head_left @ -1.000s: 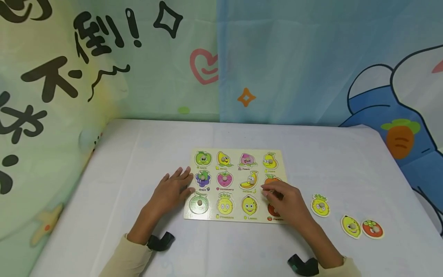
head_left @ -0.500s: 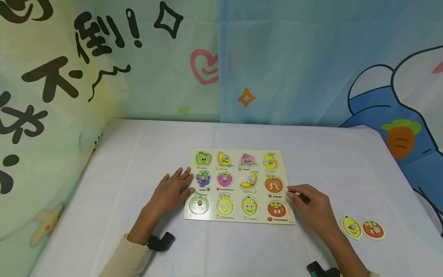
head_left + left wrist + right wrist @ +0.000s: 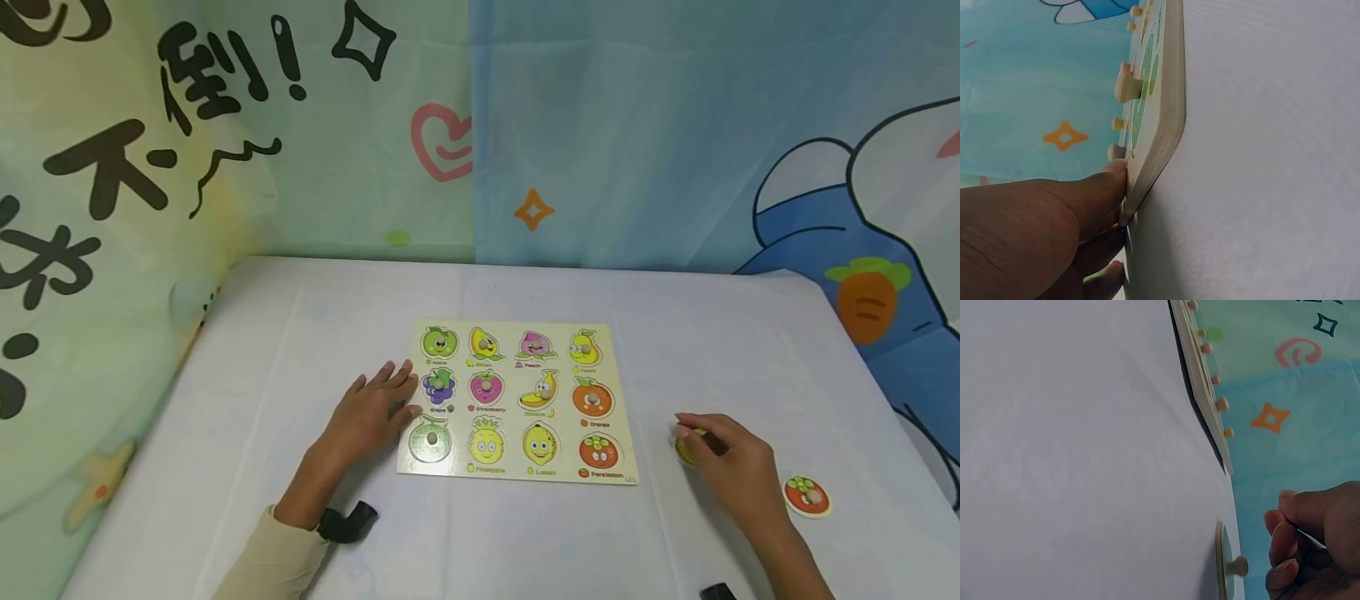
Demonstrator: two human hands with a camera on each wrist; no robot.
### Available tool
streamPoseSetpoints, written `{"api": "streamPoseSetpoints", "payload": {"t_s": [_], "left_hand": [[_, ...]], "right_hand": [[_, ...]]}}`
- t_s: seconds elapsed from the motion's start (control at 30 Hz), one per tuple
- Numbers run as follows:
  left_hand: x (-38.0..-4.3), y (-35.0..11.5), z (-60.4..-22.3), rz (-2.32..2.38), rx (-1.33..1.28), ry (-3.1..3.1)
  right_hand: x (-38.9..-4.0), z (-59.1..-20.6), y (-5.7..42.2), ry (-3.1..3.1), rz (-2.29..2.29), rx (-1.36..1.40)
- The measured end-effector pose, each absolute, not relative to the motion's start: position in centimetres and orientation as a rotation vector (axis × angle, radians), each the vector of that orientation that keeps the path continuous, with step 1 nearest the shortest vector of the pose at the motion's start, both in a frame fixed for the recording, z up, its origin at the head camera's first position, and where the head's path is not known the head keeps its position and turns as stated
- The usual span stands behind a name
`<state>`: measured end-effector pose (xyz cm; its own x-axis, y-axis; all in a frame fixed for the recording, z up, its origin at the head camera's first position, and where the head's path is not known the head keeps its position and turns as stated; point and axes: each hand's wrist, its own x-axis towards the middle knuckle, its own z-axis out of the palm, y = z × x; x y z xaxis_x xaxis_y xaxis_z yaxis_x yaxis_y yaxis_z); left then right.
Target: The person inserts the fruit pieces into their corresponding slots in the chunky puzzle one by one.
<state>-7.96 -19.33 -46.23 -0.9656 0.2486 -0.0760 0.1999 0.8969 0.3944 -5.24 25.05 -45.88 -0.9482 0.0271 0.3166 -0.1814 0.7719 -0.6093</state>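
Observation:
A cream fruit puzzle board (image 3: 567,467) lies on the white table, its fruit pictures in rows. Many carry small knobs; the pineapple, lemon, orange and persimmon places show none. My left hand (image 3: 375,412) rests at the board's left side with extended fingers; in the left wrist view its thumb (image 3: 1100,190) touches the board's edge. My right hand (image 3: 731,462) is above a loose pineapple piece (image 3: 684,452), mostly hiding it. In the right wrist view, the bent fingers (image 3: 1284,540) stand apart from the knob (image 3: 1238,567) of a piece.
A loose persimmon piece (image 3: 807,497) lies on the table (image 3: 525,542) right of my right hand. A printed curtain (image 3: 637,125) stands behind and beside the table. A black wrist device (image 3: 348,522) sits at my left wrist.
My right hand has moved from the orange on the board rightward to the loose pineapple piece, now also covering the lemon piece. The left hand stays at the board.

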Motion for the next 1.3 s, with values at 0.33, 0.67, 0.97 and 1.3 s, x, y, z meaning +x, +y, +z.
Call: {"api": "streamPoseSetpoints", "payload": {"t_s": [0.33,0.67,0.97,1.3], "left_hand": [[-8.0,-19.2,-46.1,0.595,0.342,2.923],[-8.0,-19.3,-46.3,0.601,0.333,2.927],[-8.1,-19.3,-46.5,0.585,0.332,2.93],[-7.9,-19.2,-46.0,0.598,0.337,2.926]], "right_hand": [[-4.7,-46.3,27.1,-2.885,0.825,-0.125],[-5.2,-46.6,27.2,-2.996,0.744,-0.136],[-5.7,-45.6,25.8,-3.005,0.743,-0.135],[-6.0,-44.1,23.3,-2.895,0.871,0.05]]}}
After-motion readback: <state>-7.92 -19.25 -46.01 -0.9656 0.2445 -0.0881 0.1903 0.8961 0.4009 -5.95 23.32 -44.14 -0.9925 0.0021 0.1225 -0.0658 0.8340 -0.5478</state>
